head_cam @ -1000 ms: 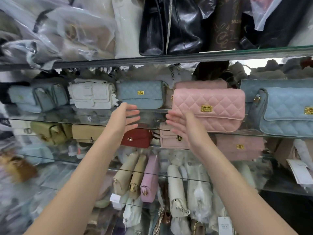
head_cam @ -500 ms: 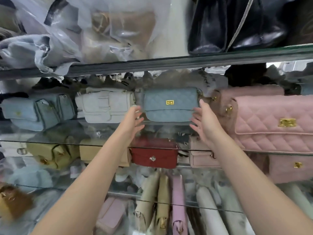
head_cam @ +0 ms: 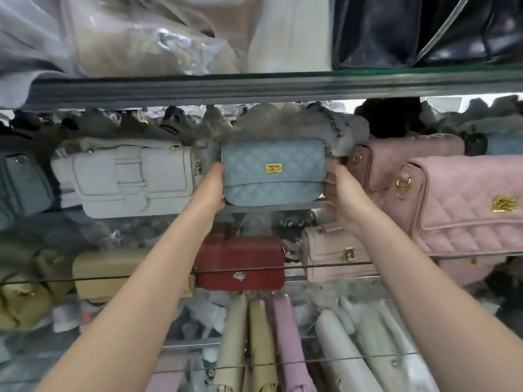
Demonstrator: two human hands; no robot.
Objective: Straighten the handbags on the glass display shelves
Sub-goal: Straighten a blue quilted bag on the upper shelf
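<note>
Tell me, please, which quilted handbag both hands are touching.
The blue quilted handbag: the left hand and right hand hold its two ends; the pink quilted bags sit to its right.

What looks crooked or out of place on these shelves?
The big pink quilted bag at right looks askew: it slopes and juts forward of its neighbours. The blue quilted bag, gripped by the left hand and right hand, sits level.
</note>
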